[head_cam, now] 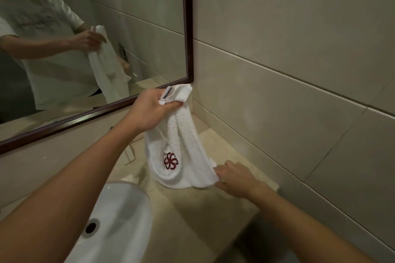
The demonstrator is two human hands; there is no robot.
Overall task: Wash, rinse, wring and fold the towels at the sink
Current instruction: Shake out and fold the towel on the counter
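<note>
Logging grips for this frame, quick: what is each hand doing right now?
Left hand: closed, gripping the top edge of the white towel.
Right hand: closed, pinching the towel's lower corner above the counter.

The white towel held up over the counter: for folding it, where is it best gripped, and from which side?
Probably at the corners. The left hand already pinches the towel at its top tagged edge; the right hand pinches a bottom corner from the right. The middle hangs bunched, so edges give cleaner control.
</note>
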